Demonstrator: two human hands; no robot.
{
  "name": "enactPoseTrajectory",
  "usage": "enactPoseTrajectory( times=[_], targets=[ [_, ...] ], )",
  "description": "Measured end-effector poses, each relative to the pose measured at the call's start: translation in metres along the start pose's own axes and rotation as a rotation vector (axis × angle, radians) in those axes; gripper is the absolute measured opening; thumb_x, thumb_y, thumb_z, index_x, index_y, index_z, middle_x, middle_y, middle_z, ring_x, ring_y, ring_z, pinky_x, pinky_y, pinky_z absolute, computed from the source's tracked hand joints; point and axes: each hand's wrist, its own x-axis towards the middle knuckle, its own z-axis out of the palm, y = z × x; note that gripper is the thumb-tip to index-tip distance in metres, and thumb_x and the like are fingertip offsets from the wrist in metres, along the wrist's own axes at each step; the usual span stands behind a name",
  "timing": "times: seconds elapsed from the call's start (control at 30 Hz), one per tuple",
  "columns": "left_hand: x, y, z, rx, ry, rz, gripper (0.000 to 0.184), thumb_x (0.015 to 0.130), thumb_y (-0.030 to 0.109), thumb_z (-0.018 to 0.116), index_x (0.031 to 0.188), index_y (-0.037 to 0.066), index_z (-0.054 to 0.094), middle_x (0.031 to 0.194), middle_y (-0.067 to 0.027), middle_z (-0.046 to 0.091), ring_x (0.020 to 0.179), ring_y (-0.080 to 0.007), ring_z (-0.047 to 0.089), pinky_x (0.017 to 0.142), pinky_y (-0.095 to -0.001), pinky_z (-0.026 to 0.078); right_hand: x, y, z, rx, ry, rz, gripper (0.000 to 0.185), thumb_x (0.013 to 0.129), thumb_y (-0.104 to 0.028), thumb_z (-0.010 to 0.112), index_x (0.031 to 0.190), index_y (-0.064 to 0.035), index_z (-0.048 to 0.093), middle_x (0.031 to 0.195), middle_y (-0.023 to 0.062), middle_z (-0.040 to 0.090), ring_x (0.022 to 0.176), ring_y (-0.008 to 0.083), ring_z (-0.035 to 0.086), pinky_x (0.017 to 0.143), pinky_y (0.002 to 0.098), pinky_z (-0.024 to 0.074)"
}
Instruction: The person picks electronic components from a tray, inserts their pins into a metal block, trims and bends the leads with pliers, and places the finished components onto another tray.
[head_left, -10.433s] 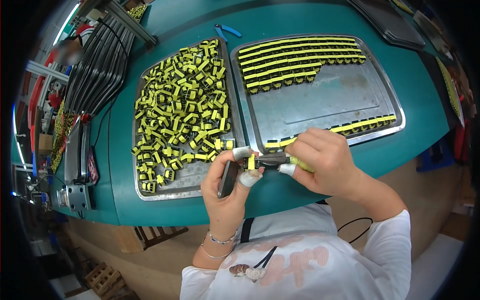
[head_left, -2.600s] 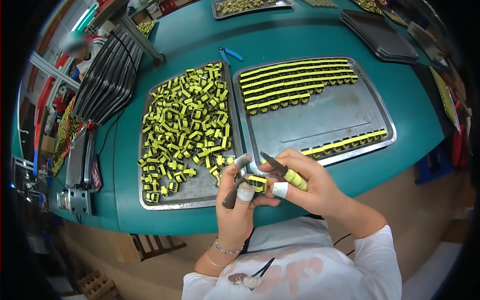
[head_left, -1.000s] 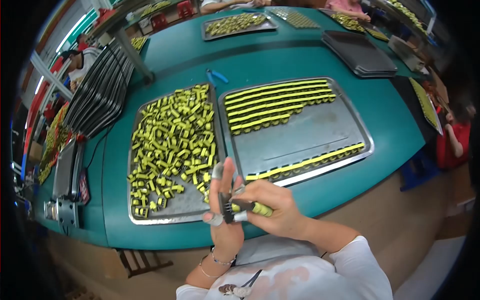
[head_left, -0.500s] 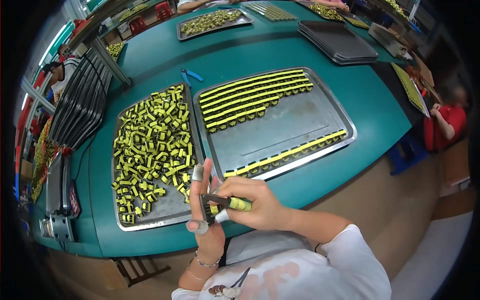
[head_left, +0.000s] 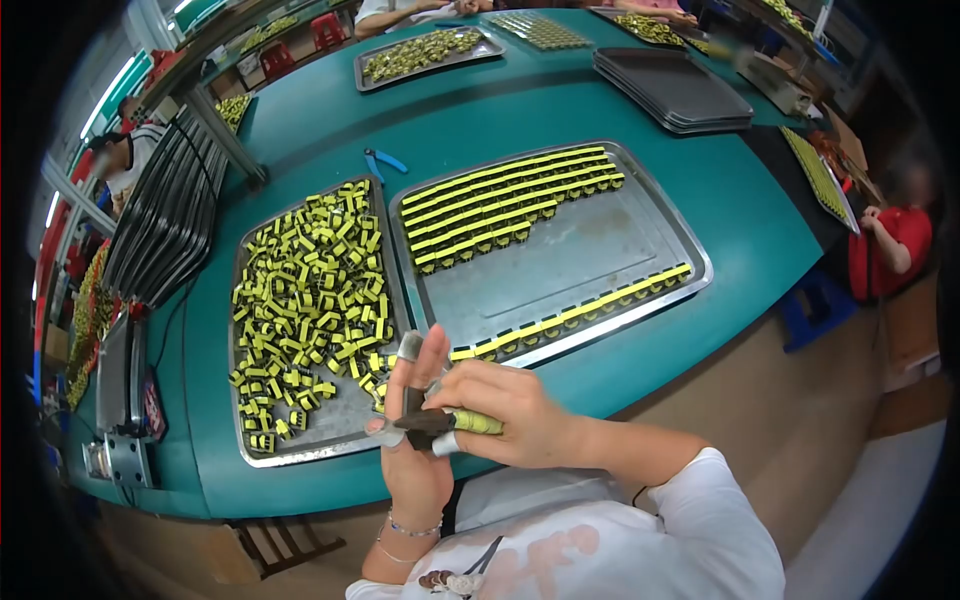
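Note:
My left hand (head_left: 415, 455), with tape on its fingertips, is upright and holds a dark flat block (head_left: 412, 402) against the palm. Fingers wrapped round a yellow-handled tool (head_left: 470, 422), my right hand (head_left: 505, 405) rests against the left one. The tool's dark tip lies over the left palm, by the block; any small part between them is hidden. Behind the hands, a metal tray (head_left: 345, 415) bears a heap of loose yellow-and-black parts (head_left: 315, 270). Another metal tray (head_left: 590, 255) to its right carries rows of such parts along its back and one row along its front.
Blue pliers (head_left: 383, 162) lie behind the trays on the green table. Stacked black trays (head_left: 670, 88) stand at the back right, a rack of dark trays (head_left: 165, 215) at the left. A co-worker in red (head_left: 895, 245) sits at the right; others are at the back.
The view has swung right, so the trays appear further left. The tool, earlier angled up beside the fingers, now lies across the left palm, and the pins and yellow part there no longer show.

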Motion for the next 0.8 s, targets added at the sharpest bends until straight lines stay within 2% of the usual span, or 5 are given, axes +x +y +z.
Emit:
enactPoseTrajectory(
  times=[0.2, 0.37, 0.43, 0.5, 0.8],
  targets=[
    [-0.011, 0.0, -0.005, -0.257, -0.117, -0.057, 0.074, 0.098, 0.062, 0.024, 0.15, 0.009, 0.028, 0.15, -0.0294, 0.029, 0.139, -0.0408, 0.031, 0.116, -0.0485, 0.023, 0.0, 0.005, -0.009, -0.179, -0.016, -0.34, 0.041, 0.07, -0.003, 0.071, 0.11, -0.0049, 0.065, 0.101, 0.0102, 0.06, 0.091, 0.0278, 0.061, 0.078, 0.0373, 0.0514],
    [-0.012, -0.008, -0.016, 0.109, -0.075, -0.092, 0.076, 0.099, 0.061, 0.023, 0.145, 0.002, 0.033, 0.135, -0.0314, 0.048, 0.124, -0.0358, 0.051, 0.106, -0.0406, 0.039, -0.006, 0.003, -0.008, -0.206, 0.078, -0.479, 0.024, 0.076, -0.005, 0.065, 0.1, -0.0044, 0.064, 0.097, 0.009, 0.059, 0.085, 0.0259, 0.06, 0.071, 0.0357, 0.0509],
    [-0.015, -0.002, -0.006, 0.191, -0.028, -0.09, 0.078, 0.098, 0.063, 0.023, 0.139, -0.002, 0.038, 0.126, -0.0312, 0.055, 0.115, -0.0338, 0.058, 0.1, -0.0394, 0.044, -0.011, 0.001, -0.003, -0.266, 0.098, -0.498, 0.021, 0.077, -0.005, 0.063, 0.098, -0.0044, 0.064, 0.096, 0.0087, 0.059, 0.084, 0.0253, 0.06, 0.069, 0.0344, 0.0508],
    [-0.016, -0.003, -0.002, 0.047, -0.023, -0.059, 0.057, 0.102, 0.043, 0.031, 0.132, -0.003, 0.048, 0.121, -0.0295, 0.059, 0.113, -0.035, 0.06, 0.099, -0.0401, 0.046, -0.018, 0.0, 0.0, -0.283, 0.106, -0.487, 0.017, 0.078, -0.008, 0.063, 0.095, -0.0055, 0.062, 0.094, 0.0077, 0.057, 0.084, 0.025, 0.059, 0.07, 0.0349, 0.0501],
    [-0.009, -0.004, -0.03, 0.105, 0.235, 0.009, 0.057, 0.102, 0.044, 0.033, 0.134, -0.002, 0.044, 0.121, -0.0232, 0.059, 0.088, -0.0221, 0.065, 0.08, -0.0299, 0.052, -0.031, -0.01, -0.01, -0.222, 0.18, -0.352, 0.017, 0.077, -0.007, 0.066, 0.093, -0.0068, 0.059, 0.092, 0.0078, 0.056, 0.081, 0.0272, 0.059, 0.069, 0.037, 0.0507]
  ],
)
